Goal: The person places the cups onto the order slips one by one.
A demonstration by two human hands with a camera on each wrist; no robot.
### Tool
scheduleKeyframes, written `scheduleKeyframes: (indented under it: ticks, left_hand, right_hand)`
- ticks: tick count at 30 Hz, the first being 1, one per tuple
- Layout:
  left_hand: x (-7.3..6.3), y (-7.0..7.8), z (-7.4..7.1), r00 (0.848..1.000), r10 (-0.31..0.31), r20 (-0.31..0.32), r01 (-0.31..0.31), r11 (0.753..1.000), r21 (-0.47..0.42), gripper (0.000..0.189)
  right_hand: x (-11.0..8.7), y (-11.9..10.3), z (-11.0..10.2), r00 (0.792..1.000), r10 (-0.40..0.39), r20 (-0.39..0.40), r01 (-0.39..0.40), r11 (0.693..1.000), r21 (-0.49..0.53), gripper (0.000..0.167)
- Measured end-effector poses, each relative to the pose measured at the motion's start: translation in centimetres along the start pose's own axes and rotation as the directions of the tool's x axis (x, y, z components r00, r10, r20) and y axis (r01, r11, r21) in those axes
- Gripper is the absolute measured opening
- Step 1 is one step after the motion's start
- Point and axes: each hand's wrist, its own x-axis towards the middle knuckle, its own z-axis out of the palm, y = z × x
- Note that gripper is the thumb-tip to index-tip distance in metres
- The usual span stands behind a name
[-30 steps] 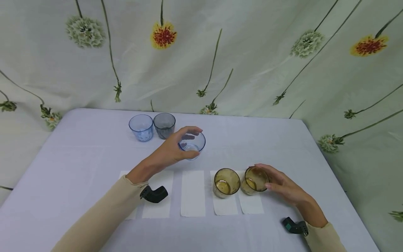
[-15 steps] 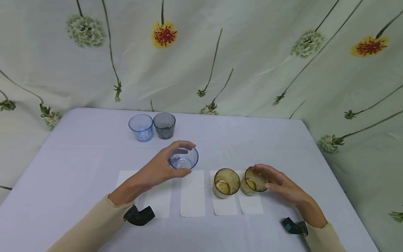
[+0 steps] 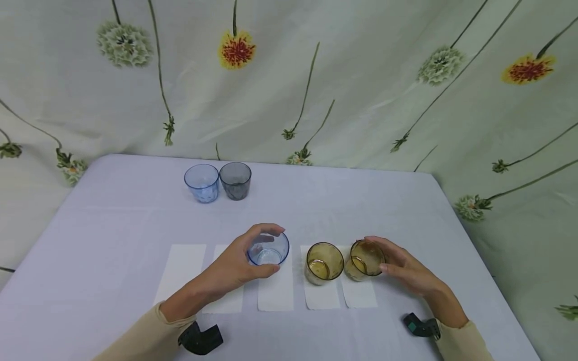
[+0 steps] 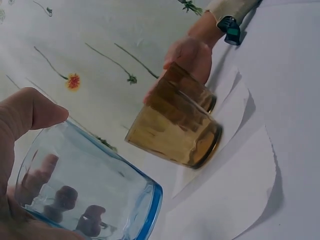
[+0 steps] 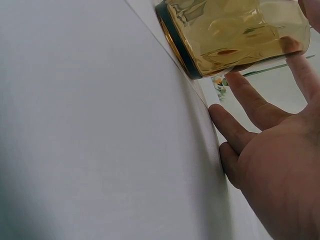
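Observation:
My left hand [image 3: 237, 263] grips a clear light-blue glass [image 3: 271, 256] over the middle paper strip [image 3: 275, 296], thumb on the near side and fingers round the far side. In the left wrist view the fingers show through this glass [image 4: 107, 170]. At the right, my right hand [image 3: 406, 265] holds an amber glass [image 3: 355, 273] between thumb and fingers; it stands upright on the rightmost strip. Its fingertips touch the side of the amber glass [image 5: 230, 37] in the right wrist view. A second amber glass [image 3: 316, 276] stands close beside it on its own strip.
A blue glass [image 3: 201, 185] and a grey glass [image 3: 235, 183] stand side by side near the table's back edge. Two more white strips, the leftmost paper strip [image 3: 185, 260] and its neighbour, lie left of the middle one. A flowered cloth [image 3: 361, 75] hangs behind the white table [image 3: 361, 200].
My left hand has brought the light-blue glass from the back of the table toward me and down, over the middle strip. The right hand and both amber glasses have stayed put.

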Motion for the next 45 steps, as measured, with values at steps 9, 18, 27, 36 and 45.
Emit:
scheduleKeyframes:
  ticks: [9, 18, 27, 36, 45]
  left_hand:
    - [-0.3, -0.7, 0.9, 1.000, -0.014, -0.019, 0.013, 0.999, -0.041, 0.067]
    - [-0.1, -1.2, 1.9, 0.998, -0.059, -0.007, 0.058, 0.994, -0.088, 0.066]
    - [0.0, -1.8, 2.2, 0.999, -0.047, 0.009, 0.047, 0.996, -0.074, 0.065]
    - [0.1, -2.0, 2.5, 0.999, -0.038, 0.005, 0.039, 0.998, -0.053, 0.063]
    - [0.2, -2.1, 2.5, 0.999, -0.039, -0.009, 0.038, 0.997, -0.062, 0.064]
  right_hand:
    - [0.0, 0.0, -0.1, 1.000, -0.002, -0.002, 0.002, 1.000, -0.009, 0.059]
    - [0.1, 0.0, 0.0, 1.000, -0.019, 0.011, 0.019, 1.000, 0.006, 0.058]
    - [0.1, -0.1, 0.0, 0.999, -0.038, 0.017, 0.038, 0.999, 0.008, 0.060]
    - [-0.2, 0.3, -0.1, 1.000, -0.012, 0.007, 0.012, 1.000, 0.024, 0.058]
    - [-0.1, -0.1, -0.1, 0.999, -0.043, 0.018, 0.043, 0.999, 0.020, 0.059]
